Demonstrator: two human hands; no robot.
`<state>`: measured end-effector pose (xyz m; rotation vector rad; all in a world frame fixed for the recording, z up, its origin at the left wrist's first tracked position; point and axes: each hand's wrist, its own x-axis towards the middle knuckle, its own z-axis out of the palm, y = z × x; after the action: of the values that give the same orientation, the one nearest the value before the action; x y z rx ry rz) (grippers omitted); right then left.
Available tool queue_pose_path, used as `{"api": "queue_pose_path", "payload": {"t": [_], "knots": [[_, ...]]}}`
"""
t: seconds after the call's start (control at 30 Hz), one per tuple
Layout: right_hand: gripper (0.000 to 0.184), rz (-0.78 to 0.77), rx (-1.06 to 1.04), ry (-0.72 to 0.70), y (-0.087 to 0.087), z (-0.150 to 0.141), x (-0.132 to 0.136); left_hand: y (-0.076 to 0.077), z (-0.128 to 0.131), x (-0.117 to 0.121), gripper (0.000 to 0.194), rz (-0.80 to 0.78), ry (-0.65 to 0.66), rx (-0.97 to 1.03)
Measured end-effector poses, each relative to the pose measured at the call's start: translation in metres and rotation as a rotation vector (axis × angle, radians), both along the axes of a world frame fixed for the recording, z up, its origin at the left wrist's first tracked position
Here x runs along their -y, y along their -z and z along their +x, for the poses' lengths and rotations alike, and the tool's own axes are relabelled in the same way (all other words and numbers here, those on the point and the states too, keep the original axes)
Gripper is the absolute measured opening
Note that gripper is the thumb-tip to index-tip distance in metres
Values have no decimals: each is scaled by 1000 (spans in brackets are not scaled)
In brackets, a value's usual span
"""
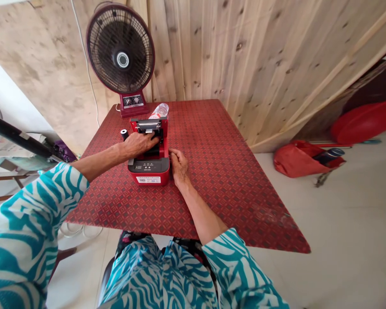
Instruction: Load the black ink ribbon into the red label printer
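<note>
A red and black label printer (pixel 148 171) stands on the table with its lid (pixel 148 124) raised. My left hand (pixel 137 143) reaches over from the left into the printer's inside, its fingers stretched out. Its fingertips are partly hidden there, and I see nothing held. Against the printer's right side, my right hand (pixel 179 166) is closed, fingers curled at the edge of the casing. A small black roll with a white core (pixel 124 134) stands just left of the printer. Behind the lid lies a clear plastic bottle (pixel 161 110).
A dark red fan (pixel 120 56) stands at the back left of the red patterned table (pixel 231 180). Wooden boards (pixel 206 51) rise behind the table. On the floor at right lies a red bag (pixel 289 159) with a dark cylindrical object in it.
</note>
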<state>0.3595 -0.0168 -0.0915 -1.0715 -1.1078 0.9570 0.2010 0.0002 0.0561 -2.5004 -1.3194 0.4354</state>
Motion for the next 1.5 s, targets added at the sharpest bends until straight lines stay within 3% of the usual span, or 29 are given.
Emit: {"api": "queue_pose_path", "payload": {"t": [0.23, 0.5, 0.67, 0.87, 1.0, 1.1, 1.23, 1.4, 1.5], "knots": [[31, 16, 9, -5, 0, 0, -2, -2, -5, 5, 35, -23, 259, -54], [34, 6, 15, -17, -1, 1, -1, -17, 18, 27, 43, 24, 145, -141], [32, -8, -9, -26, 3, 0, -4, -24, 22, 33, 36, 18, 32, -139], [30, 10, -12, -14, 4, -1, -6, -24, 19, 39, 33, 157, 47, -149], [30, 1, -12, -17, 6, -2, -7, -36, 20, 44, 34, 179, 83, -153], [29, -9, -21, -31, 8, -1, -10, -48, 16, 47, 26, 124, 57, -36], [29, -17, -8, -46, 6, 1, -10, -51, -2, 51, 15, -14, -112, 312], [26, -11, -14, -46, 1, 3, -6, -27, -16, 67, 14, -90, -107, 783], [26, -17, -36, -59, 1, 2, -5, -12, -12, 81, 11, -59, -32, 857]]}}
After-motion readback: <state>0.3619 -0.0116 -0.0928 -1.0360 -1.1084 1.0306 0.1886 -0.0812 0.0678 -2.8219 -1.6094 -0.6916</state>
